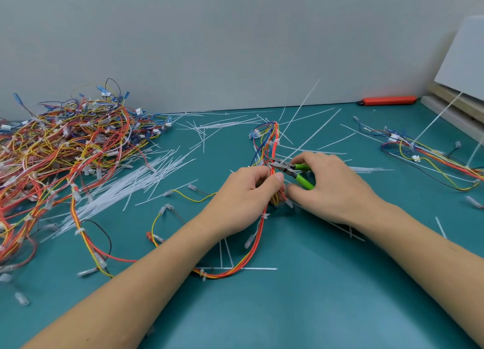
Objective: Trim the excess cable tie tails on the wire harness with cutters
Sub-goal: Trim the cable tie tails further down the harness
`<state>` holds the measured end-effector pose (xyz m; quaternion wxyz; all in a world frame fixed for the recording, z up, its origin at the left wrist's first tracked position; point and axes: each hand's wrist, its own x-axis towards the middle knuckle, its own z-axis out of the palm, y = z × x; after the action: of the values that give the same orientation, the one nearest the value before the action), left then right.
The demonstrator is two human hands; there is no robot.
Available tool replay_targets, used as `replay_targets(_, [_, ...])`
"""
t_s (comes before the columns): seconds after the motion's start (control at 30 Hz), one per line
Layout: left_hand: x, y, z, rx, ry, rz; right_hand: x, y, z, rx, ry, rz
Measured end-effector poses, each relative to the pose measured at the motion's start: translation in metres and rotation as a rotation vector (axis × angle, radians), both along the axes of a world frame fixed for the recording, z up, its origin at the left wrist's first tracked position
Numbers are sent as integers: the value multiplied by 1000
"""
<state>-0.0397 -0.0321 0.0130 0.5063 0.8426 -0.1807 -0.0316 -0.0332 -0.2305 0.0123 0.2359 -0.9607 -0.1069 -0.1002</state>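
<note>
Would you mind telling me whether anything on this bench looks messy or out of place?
Yes: loose white tie tails lie scattered across the green mat, thickest left of the hands, beside a tangled pile of harnesses. That looks like trimming offcut rather than damage. Nothing appears broken.

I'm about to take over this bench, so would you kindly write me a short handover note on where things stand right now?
Left hand: pinches the wire harness at mid-table.
Right hand: grips the green-handled cutters, whose tip is at the bundle just past the left fingers.
Done: many cut tails lie loose on the green mat; a heap of harnesses sits at the left.
Left: a long uncut tail rises from this harness; another harness at the right also shows long tails.
</note>
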Motion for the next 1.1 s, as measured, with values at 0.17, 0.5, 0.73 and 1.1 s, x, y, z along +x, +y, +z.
replay_targets(0.17, [0, 1, -1, -33, 30, 1, 0, -10, 6, -95, 100, 105])
replay_targets(0.5, [2, 0, -4, -44, 55, 9, 8, -28, 6, -223, 69, 149])
replay_targets(0.73, [3, 0, -4, -112, 65, 37, 7, -20, 3, -122, -7, 163])
replay_targets(1.1, [3, 1, -2, -203, 69, 116, 7, -10, 4, 21, -120, 109])
